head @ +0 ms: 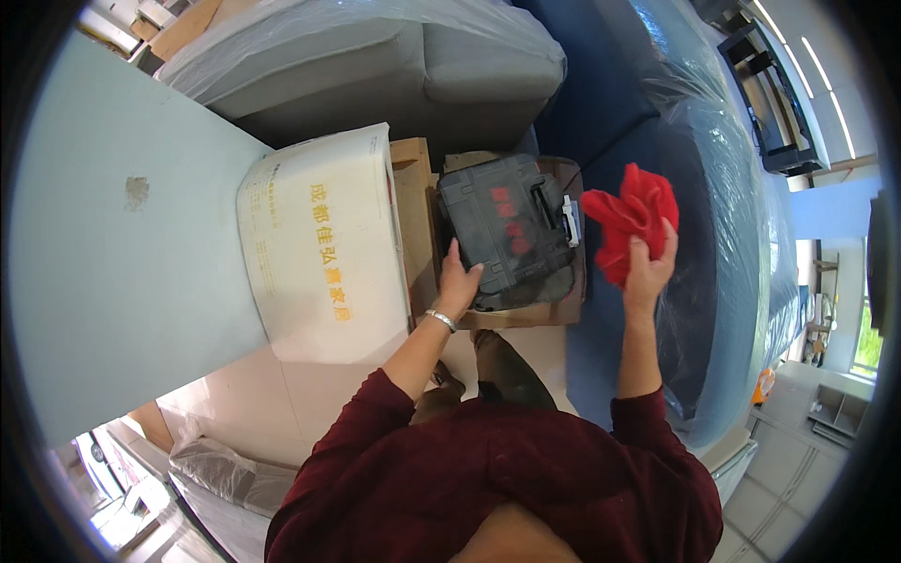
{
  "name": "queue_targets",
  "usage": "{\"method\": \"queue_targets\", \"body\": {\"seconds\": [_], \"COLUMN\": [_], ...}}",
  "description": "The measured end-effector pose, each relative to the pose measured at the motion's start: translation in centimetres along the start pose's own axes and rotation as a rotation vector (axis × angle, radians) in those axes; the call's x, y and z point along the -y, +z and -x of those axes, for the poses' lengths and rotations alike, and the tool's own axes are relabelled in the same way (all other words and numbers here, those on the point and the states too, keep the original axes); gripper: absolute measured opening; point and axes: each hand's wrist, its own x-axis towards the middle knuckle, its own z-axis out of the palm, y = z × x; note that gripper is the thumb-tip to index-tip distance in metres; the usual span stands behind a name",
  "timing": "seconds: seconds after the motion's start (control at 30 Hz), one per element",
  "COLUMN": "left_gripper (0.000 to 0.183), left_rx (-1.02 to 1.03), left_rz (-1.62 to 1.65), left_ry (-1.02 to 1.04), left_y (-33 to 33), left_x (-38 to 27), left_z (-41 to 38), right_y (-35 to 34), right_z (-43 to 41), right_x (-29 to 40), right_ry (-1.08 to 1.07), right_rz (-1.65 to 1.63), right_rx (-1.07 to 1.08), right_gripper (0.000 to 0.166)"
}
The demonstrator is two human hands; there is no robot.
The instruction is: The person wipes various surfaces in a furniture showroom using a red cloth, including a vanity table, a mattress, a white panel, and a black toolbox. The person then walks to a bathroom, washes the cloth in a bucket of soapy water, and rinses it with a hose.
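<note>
A black hard plastic tool case (503,218) with red writing on its lid lies on a low wooden surface (538,314) in front of me. My left hand (459,285) is at the case's near left corner, its thumb and fingers spread against the edge. My right hand (651,271) grips a bunched red cloth (633,218), which is held up to the right of the case over the blue sofa (609,317). A white-and-blue object (571,222) sits at the handle side of the case.
A large white printed sheet or carton (324,246) stands at the left beside a pale panel (141,232). Beyond the case is a grey sofa (338,77) under clear plastic film (281,28). Plastic also covers the blue sofa's back. Below me are tiled floor (310,401) and my legs.
</note>
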Motion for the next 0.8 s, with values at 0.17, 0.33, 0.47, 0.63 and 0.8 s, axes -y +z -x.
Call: {"method": "queue_targets", "body": {"seconds": [0.17, 0.33, 0.47, 0.63, 0.8], "left_gripper": [0.072, 0.052, 0.038, 0.031, 0.03], "left_rx": [0.049, -0.082, -0.454, -0.719, -0.741], "left_rz": [0.184, -0.201, -0.303, -0.16, -0.024], "left_ry": [0.028, 0.193, 0.509, 0.502, 0.578], "left_y": [-0.6, -1.9, -6.3, -11.9, -13.0], "left_x": [2.9, 1.3, -3.8, -3.1, -0.8], "left_z": [-1.1, 1.3, 5.0, 4.0, 1.2], "right_y": [6.8, 14.3, 22.2, 21.6, 12.5], "right_z": [3.1, 1.9, 1.0, 12.3, 20.1], "right_x": [-0.3, 1.3, 3.1, 1.5, -0.7], "right_ry": [-0.177, -0.119, -0.142, -0.338, -0.306], "right_rz": [0.091, -0.247, -0.079, 0.348, 0.423], "right_rx": [0.665, 0.498, 0.396, 0.938, 1.447], "right_gripper": [0.041, 0.04, 0.044, 0.031, 0.029]}}
